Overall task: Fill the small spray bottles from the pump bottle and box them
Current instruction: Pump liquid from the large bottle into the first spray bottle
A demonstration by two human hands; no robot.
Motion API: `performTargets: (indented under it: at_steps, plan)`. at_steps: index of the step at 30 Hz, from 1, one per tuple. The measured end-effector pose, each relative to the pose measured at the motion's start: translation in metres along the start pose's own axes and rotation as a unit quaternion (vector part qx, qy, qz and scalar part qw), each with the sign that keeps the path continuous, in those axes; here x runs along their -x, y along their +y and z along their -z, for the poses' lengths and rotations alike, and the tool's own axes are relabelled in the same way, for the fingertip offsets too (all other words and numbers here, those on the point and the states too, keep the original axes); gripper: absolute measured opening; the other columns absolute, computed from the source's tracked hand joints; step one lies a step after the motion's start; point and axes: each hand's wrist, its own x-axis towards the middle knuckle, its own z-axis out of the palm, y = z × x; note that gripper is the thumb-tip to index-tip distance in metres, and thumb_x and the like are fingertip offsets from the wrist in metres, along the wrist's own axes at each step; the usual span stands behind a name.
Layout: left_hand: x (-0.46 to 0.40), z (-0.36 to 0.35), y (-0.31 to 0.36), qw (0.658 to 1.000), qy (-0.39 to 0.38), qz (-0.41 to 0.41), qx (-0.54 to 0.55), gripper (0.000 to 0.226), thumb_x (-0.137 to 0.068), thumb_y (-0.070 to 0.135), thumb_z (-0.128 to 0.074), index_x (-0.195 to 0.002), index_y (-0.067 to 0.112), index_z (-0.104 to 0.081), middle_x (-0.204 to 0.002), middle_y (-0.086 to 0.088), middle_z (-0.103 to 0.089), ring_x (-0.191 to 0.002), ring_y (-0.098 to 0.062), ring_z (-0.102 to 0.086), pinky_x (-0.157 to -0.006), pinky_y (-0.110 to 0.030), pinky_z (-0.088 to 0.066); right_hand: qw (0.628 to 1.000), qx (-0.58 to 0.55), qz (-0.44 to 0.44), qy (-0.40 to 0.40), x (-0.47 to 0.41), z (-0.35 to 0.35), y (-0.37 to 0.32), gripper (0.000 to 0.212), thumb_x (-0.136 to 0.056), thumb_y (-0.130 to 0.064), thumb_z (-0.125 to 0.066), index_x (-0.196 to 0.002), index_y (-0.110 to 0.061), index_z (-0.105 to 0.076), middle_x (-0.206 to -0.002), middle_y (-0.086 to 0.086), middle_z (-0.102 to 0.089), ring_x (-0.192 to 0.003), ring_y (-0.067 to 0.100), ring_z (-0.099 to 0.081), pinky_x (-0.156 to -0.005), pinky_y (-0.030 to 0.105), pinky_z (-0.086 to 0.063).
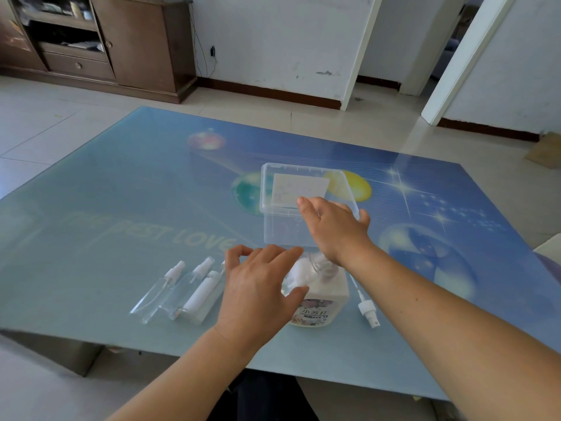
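The right hand (332, 227) grasps the clear box's (291, 205) near rim at the bench (121, 208) centre. The left hand (258, 287), fingers relaxed, touches the pump bottle (321, 296) at 6 o'clock of the box. Small spray bottles (179, 291) lie at 9 o'clock of the pump bottle.

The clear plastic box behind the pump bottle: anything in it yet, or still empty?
Empty of bottles. Through the clear plastic box only a label shows; the small spray bottles lie on the table, left of the pump bottle.

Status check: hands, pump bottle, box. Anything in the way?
Left hand open over pump bottle. Right hand at clear box, grip unclear. Small spray bottles lying left. Loose spray head right.
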Motion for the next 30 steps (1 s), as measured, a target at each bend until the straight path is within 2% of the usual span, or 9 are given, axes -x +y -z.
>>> performTargets:
  at_steps: [5, 8, 13, 24, 30]
  plan:
    - [0.003, -0.005, -0.001, 1.000, -0.021, 0.010, -0.001, 0.047, -0.058, 0.036, -0.069, -0.100, 0.031, -0.049, -0.078, 0.010, -0.064, -0.069, -0.014, -0.061, -0.083, -0.033, -0.028, 1.000, 0.001, -0.018, -0.011, 0.000, -0.007, 0.003, 0.054, -0.097, -0.056, -0.015, -0.123, -0.029, -0.053, -0.121, -0.003, -0.059, -0.129, 0.021, -0.039, -0.112, 0.056, -0.005]
    - [0.002, -0.004, -0.001, 1.000, -0.013, 0.007, 0.000, 0.046, -0.057, 0.035, -0.070, -0.099, 0.030, -0.051, -0.077, 0.010, -0.063, -0.069, -0.013, -0.061, -0.083, -0.033, -0.028, 1.000, 0.002, -0.005, -0.009, 0.001, -0.005, 0.001, 0.053, -0.097, -0.057, -0.015, -0.125, -0.030, -0.052, -0.125, -0.004, -0.057, -0.131, 0.020, -0.036, -0.113, 0.057, -0.004]
    - [-0.005, 0.000, 0.002, 1.000, 0.008, -0.001, -0.008, 0.042, -0.057, 0.032, -0.070, -0.097, 0.022, -0.065, -0.080, 0.007, -0.065, -0.068, -0.016, -0.062, -0.083, -0.035, -0.029, 1.000, 0.005, 0.024, 0.007, -0.001, 0.006, -0.002, 0.050, -0.097, -0.056, -0.016, -0.129, -0.035, -0.048, -0.133, -0.009, -0.051, -0.138, 0.015, -0.027, -0.112, 0.056, 0.001]
    - [0.005, -0.007, 0.000, 1.000, -0.007, 0.008, 0.008, 0.047, -0.057, 0.035, -0.070, -0.100, 0.030, -0.051, -0.077, 0.011, -0.063, -0.069, -0.012, -0.060, -0.084, -0.033, -0.027, 1.000, 0.001, -0.018, -0.001, 0.001, -0.008, 0.006, 0.053, -0.098, -0.054, -0.015, -0.120, -0.027, -0.055, -0.118, -0.006, -0.059, -0.129, 0.019, -0.038, -0.112, 0.057, -0.003]
    - [-0.002, -0.002, 0.002, 1.000, 0.013, 0.005, 0.007, 0.044, -0.056, 0.032, -0.071, -0.098, 0.026, -0.061, -0.079, 0.008, -0.065, -0.069, -0.014, -0.061, -0.083, -0.034, -0.028, 1.000, 0.015, 0.011, -0.003, 0.000, 0.005, -0.001, 0.056, -0.095, -0.060, -0.012, -0.128, -0.034, -0.049, -0.127, -0.007, -0.055, -0.136, 0.017, -0.029, -0.112, 0.057, 0.002]
